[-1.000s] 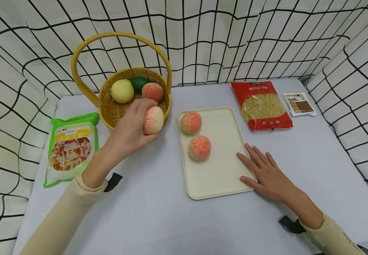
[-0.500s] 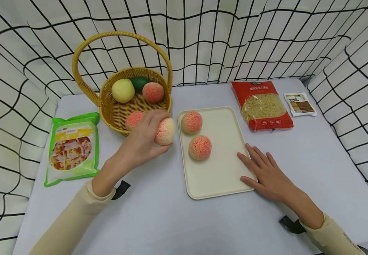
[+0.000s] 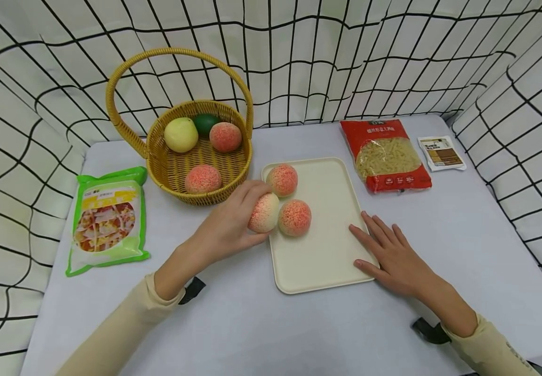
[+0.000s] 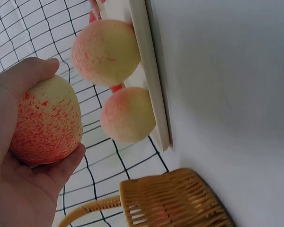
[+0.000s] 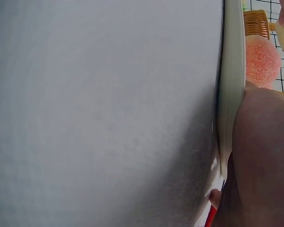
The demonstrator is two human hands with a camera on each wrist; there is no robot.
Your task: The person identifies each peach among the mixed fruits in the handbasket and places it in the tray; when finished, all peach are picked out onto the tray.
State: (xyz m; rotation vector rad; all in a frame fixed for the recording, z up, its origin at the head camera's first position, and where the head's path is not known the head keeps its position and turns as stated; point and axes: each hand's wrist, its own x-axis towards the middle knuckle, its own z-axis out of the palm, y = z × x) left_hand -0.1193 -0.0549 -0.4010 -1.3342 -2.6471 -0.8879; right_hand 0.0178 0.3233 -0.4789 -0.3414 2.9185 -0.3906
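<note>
My left hand [image 3: 233, 222] grips a pale peach [image 3: 263, 213] with red speckles, thumb on one side and fingers on the other. In the left wrist view this held peach [image 4: 47, 120] is off the table, apart from the tray. Two more peaches, one farther back [image 3: 282, 180] and one nearer [image 3: 294, 218], sit on the left part of the cream tray [image 3: 327, 261]. My right hand [image 3: 393, 258] lies with straight fingers over the tray's right edge. The right wrist view shows this hand [image 5: 265, 156] close up against the tray's rim [image 5: 232, 80].
A yellow wicker basket [image 3: 158, 172] with a tall handle holds a peach [image 3: 202, 179], a redder peach [image 3: 225, 137], a yellow-green fruit [image 3: 180, 134] and a dark green one [image 3: 205, 124]. Around stand a green-edged food bag [image 3: 106, 222], a red pasta bag [image 3: 386, 155], a small sachet [image 3: 441, 153] and black netting.
My left hand has carried the peach from the basket rightward and nearer, to the tray's left edge. Another peach inside the basket has come into view. My right hand has stayed still.
</note>
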